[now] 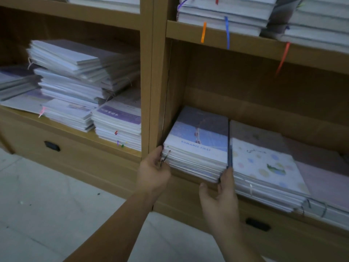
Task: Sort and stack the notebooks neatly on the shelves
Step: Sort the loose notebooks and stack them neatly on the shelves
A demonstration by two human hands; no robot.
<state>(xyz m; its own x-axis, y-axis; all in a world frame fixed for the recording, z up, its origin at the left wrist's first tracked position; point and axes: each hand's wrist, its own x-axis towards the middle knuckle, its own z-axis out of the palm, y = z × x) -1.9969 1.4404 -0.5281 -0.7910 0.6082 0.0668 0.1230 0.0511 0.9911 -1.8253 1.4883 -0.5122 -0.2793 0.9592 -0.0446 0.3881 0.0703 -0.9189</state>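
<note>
Notebook stack (196, 146), seated just right of the upright divider (156, 91). The divider-side corner is gripped by the left hand (154, 171), fingers curled; the far side is pressed by the right hand (219, 201), fingers straight, together.

Floor (47, 205): pale tiles with faint grout lines, filling the lower left.
Specks (98, 194): a few small dark bits scattered on the tiles.
Left drawer front (79, 159): plain light wood with a dark recessed pull (52, 146).
Right drawer front (294, 244): same wood, with a dark slot pull (258, 224), partly in shadow.
</note>
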